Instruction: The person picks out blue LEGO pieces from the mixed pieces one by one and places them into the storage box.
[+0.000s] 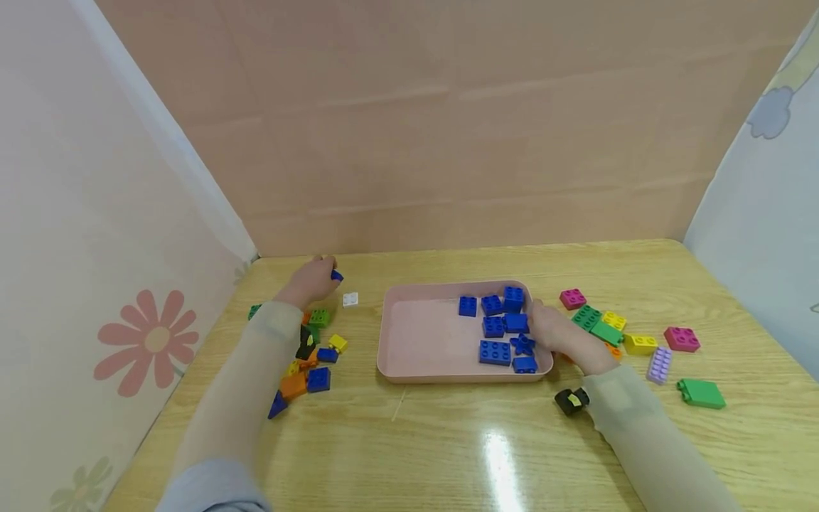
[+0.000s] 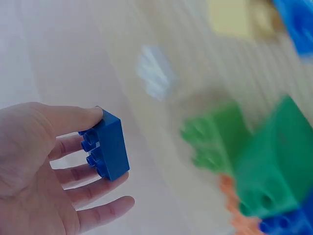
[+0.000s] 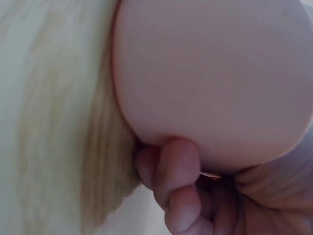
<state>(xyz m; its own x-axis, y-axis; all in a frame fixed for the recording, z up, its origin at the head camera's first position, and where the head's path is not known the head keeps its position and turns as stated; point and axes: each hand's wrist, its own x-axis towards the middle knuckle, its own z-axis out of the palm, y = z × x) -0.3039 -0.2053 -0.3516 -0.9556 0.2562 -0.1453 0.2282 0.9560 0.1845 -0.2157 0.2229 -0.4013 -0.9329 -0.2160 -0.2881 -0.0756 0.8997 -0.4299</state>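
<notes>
My left hand (image 1: 311, 282) pinches a small blue brick (image 2: 106, 145) between thumb and fingertips, lifted clear of the table above the mixed-colour pile (image 1: 307, 355) that lies just nearer me. A white piece (image 1: 350, 299) sits just to its right. Further right, my right hand (image 1: 563, 338) curls its fingers round the pink tray's (image 1: 422, 341) right rim, probably steadying it; blue bricks (image 1: 502, 327) lie inside, beside my fingers. I can read no writing or brand anywhere.
</notes>
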